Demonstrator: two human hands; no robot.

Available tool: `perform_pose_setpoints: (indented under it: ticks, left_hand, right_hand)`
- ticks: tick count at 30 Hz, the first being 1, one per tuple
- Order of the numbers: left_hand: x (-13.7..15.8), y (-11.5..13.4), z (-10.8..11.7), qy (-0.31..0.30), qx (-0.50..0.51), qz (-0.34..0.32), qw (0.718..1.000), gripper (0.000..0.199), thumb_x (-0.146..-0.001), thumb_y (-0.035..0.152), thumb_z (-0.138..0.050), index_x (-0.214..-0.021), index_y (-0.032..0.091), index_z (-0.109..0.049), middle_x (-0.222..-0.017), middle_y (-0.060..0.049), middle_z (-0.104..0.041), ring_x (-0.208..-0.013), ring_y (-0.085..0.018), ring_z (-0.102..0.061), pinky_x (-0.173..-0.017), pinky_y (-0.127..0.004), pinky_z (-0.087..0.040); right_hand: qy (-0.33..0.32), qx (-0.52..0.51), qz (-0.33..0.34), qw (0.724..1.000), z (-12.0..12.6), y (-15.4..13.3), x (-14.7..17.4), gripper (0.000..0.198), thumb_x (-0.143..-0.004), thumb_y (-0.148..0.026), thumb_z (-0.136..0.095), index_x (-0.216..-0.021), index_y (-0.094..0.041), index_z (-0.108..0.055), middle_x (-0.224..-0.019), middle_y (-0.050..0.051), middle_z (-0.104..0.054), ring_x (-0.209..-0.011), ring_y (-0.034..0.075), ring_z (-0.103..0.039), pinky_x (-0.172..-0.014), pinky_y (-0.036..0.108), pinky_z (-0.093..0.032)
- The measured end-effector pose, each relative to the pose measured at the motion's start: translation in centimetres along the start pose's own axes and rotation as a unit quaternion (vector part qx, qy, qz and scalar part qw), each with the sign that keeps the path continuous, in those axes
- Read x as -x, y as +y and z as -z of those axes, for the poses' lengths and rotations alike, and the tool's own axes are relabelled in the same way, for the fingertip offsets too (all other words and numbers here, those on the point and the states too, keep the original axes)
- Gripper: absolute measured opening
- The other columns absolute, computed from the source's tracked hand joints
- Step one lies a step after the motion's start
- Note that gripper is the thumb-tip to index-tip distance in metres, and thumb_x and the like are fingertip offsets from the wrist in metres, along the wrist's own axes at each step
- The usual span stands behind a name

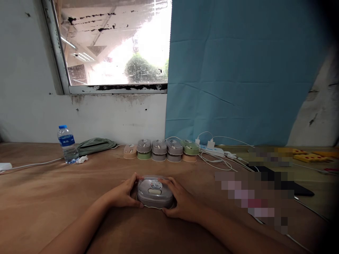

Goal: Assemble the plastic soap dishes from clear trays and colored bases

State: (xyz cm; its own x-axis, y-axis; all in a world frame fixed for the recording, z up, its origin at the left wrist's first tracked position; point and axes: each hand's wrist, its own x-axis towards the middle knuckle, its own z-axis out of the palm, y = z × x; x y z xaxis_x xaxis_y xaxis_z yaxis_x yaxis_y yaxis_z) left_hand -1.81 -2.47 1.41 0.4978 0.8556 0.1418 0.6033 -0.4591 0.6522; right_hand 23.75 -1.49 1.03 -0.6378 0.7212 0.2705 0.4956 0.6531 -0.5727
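Note:
A grey oval lidded box [155, 201] rests on the brown tabletop in front of me. Its clear top carries a round sticker and a small pale tab. My left hand [128, 194] wraps its left side, thumb at the lower front edge and fingers toward the back. Around the right side curls my right hand [182, 199], with fingertips on the lid and thumb at the front lower rim. Beyond it, a row of similar boxes [159, 147] in grey, green and peach stands near the wall, most of them stacked in twos.
On the left are a water bottle [68, 146], a crumpled tissue [82, 159] and a green pouch [96, 145]. A white power strip [212, 150] with tangled cables lies back right, near a black flat object [302, 188] and yellow items [307, 157]. Part of the right side is blurred out.

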Motion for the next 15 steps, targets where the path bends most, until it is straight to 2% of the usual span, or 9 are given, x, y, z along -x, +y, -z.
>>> perform_pose_setpoints:
  ticks: [8,15]
  left_hand:
    - [0.22,-0.12,-0.24,0.003,-0.017,0.016,1.0,0.073,-0.054,0.039,-0.069,-0.114,0.022,-0.03,-0.116,-0.006,-0.044,-0.106,-0.025,-0.042,-0.089,-0.036,-0.035]
    - [0.24,-0.09,-0.39,0.001,-0.041,0.01,0.999,0.08,-0.056,0.04,-0.068,-0.121,0.025,-0.023,-0.119,-0.006,-0.039,-0.107,-0.026,-0.04,-0.091,-0.037,-0.033]
  right_hand:
    - [-0.008,-0.003,0.003,1.0,0.3,0.1,-0.28,0.073,-0.057,-0.029,-0.068,-0.122,-0.026,-0.035,-0.117,0.005,-0.039,-0.107,0.023,-0.042,-0.091,0.033,-0.035]
    - [-0.02,-0.014,-0.006,1.0,0.36,0.31,-0.09,0.073,-0.059,-0.032,-0.069,-0.123,-0.027,-0.035,-0.118,0.004,-0.036,-0.107,0.022,-0.041,-0.092,0.034,-0.035]
